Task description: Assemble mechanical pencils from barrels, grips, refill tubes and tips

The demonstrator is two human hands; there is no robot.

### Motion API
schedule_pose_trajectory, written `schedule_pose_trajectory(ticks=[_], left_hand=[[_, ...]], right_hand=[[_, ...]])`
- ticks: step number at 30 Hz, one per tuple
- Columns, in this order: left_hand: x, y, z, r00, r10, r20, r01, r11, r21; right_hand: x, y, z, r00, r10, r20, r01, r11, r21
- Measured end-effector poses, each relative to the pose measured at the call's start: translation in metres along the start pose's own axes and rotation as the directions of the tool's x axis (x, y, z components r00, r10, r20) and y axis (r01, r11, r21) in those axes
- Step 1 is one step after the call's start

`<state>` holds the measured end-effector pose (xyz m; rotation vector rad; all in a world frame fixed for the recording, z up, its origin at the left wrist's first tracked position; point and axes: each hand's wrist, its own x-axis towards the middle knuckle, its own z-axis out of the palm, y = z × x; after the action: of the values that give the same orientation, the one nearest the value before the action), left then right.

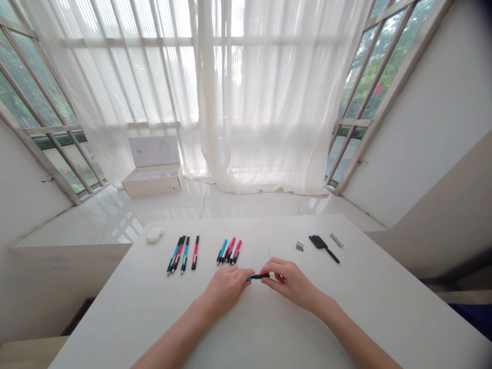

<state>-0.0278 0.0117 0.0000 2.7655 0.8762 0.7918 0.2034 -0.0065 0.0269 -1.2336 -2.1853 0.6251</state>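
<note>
My left hand (226, 288) and my right hand (289, 279) meet over the white table (154, 318), both pinched on one pen (258, 277) with a blue grip end and a black barrel. The left fingers hold the blue end, the right fingers hold the black end. Just beyond the hands lies a short row of blue and pink grip sections (229, 251). Thin clear refills (268, 251) lie behind the right hand.
Several finished pens (183, 253) lie in a row at the left. A white mouse (154, 235) sits at the table's far left edge. Black barrels (323, 244), small springs (299, 246) and metal tips (336, 240) lie at the right. An open white box (154, 174) stands on the window ledge.
</note>
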Motion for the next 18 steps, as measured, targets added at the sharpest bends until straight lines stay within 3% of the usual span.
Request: schedule_pose_trajectory(ticks=[5, 14, 18], left_hand=[[0.0, 0.0, -0.001, 1.0, 0.024, 0.019, -0.024, 1.0, 0.01], [0.0, 0.005, -0.004, 1.0, 0.008, 0.006, -0.008, 0.997, 0.08], [0.002, 0.007, -0.005, 1.0, 0.005, -0.011, -0.004, 0.995, 0.095]], right_hand=[[-0.001, 0.001, 0.008, 1.0, -0.026, -0.012, 0.026, 1.0, 0.006], [-0.001, -0.01, 0.009, 0.994, 0.088, 0.066, -0.091, 0.995, 0.043], [-0.002, -0.013, 0.011, 0.994, 0.08, 0.077, -0.083, 0.996, 0.029]])
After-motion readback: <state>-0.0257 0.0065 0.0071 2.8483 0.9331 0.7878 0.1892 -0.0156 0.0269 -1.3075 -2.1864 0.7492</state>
